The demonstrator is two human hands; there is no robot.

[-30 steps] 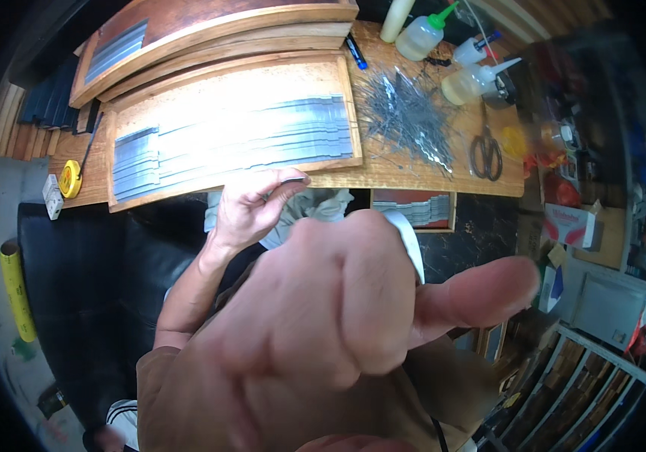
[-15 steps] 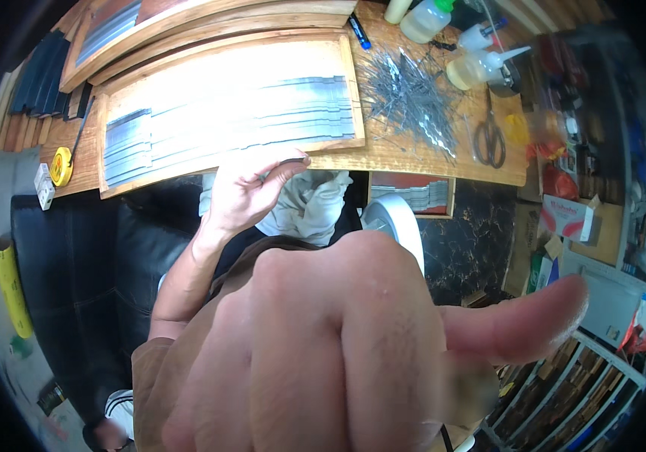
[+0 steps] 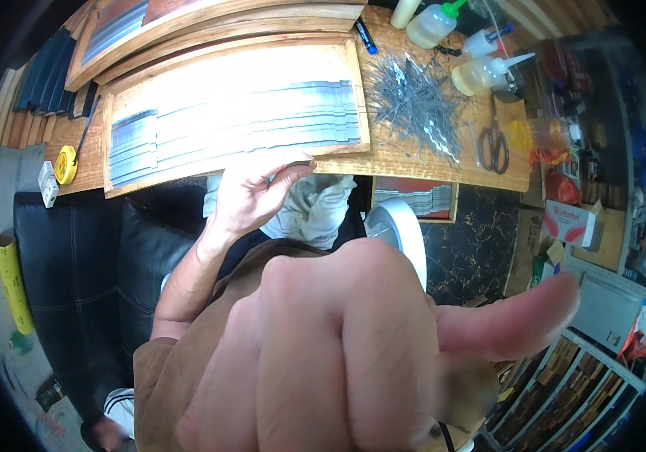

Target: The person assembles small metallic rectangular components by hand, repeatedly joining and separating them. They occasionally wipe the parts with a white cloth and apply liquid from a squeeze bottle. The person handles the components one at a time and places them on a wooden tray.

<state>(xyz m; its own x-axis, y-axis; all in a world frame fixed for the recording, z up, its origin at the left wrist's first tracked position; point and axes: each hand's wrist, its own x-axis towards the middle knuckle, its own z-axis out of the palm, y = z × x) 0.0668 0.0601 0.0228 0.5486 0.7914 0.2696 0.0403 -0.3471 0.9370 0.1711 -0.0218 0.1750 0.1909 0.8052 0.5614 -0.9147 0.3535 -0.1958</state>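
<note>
My left hand (image 3: 251,200) is at the near edge of the wooden bench, palm partly turned up. Between its thumb and index finger is a thin, small dark piece (image 3: 305,163); most of it is covered by the fingers. Just beyond lies a wood-framed tray (image 3: 360,113) holding rows of thin grey strips (image 3: 262,128), its upper part washed out by glare. My right hand (image 3: 338,339) looms very close to the camera, fingers folded in and thumb stretched out to the right. Whatever its fingers may enclose is hidden.
A heap of thin dark slivers (image 3: 417,102) lies right of the tray, beside scissors (image 3: 493,147), a blue marker (image 3: 366,36) and squeeze bottles (image 3: 481,74). A yellow tape measure (image 3: 65,164) sits at the left. Below are a black sofa (image 3: 67,264) and a white cloth (image 3: 308,207).
The bench and tray sit slightly lower and further right in the picture. My left hand keeps its pinch on the dark piece. My right hand has shifted slightly, its thumb still out.
</note>
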